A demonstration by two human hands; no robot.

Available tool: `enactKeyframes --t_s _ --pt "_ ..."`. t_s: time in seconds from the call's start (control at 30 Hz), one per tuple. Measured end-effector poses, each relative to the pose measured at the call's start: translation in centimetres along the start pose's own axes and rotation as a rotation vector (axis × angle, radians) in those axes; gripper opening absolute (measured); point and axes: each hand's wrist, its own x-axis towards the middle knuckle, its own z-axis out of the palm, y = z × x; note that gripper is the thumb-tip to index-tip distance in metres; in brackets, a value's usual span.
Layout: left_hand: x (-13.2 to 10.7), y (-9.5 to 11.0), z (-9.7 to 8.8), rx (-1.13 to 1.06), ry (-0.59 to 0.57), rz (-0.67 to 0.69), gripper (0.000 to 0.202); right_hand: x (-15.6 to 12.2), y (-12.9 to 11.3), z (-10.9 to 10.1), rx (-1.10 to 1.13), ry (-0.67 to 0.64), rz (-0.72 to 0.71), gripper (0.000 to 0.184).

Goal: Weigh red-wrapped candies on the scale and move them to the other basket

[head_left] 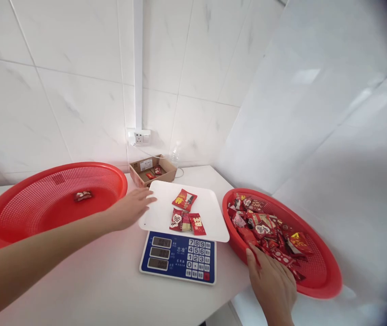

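A blue digital scale (179, 259) with a white weighing tray (210, 222) stands in the middle of the white counter. Three red snack packets (186, 213) lie on the tray. My left hand (130, 208) reaches across from the left, fingers stretched out and empty, its tips at the tray's left edge. My right hand (272, 283) rests on the near rim of the right red basket (322, 276), which holds several red packets (268, 228). Its fingers press on a red packet at the rim.
A large red mesh basket (26, 213) on the left holds one packet (83, 195). A small cardboard box (152, 170) with a few packets and a clear bottle (174, 156) stand at the back near a wall socket (139, 136). Tiled walls close in behind and on the right.
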Motion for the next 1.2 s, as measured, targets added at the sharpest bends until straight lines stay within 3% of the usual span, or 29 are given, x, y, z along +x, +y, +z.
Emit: enactKeyframes --t_s 0.17,0.27,0.33,0.5,0.77,0.87,0.97,1.07,1.2 --pt "3.8 5.2 1.7 -0.022 -0.158 0.358 0.071 -0.1 0.2 0.1 0.013 -0.048 0.016 0.062" --pt "5.0 6.2 2.0 -0.029 -0.187 0.415 0.066 -0.3 0.3 0.3 0.023 -0.056 0.020 0.061" --pt "5.3 6.1 2.0 -0.029 -0.161 0.379 0.054 -0.4 0.3 0.3 0.021 -0.059 0.029 0.061" --pt "4.0 4.0 0.8 -0.027 -0.100 0.151 0.030 -0.4 0.4 0.4 0.038 -0.027 0.014 0.056" --pt "-1.2 -3.1 -3.5 0.128 0.062 -0.226 0.032 -0.1 0.1 0.0 0.042 0.032 -0.019 0.054" --pt "-1.4 -3.7 -3.5 0.184 0.081 -0.248 0.032 -0.1 0.1 0.1 0.038 0.036 0.002 0.054" --pt "0.2 -1.7 -2.1 0.161 0.051 -0.088 0.033 -0.2 0.2 0.3 0.049 0.029 0.020 0.055" --pt "2.5 2.2 0.2 0.114 -0.003 0.140 0.033 -0.3 0.2 0.4 0.032 0.028 0.006 0.057" --pt "5.4 6.5 2.5 0.055 -0.086 0.418 0.048 -0.3 0.2 0.3 -0.001 0.009 -0.010 0.058"
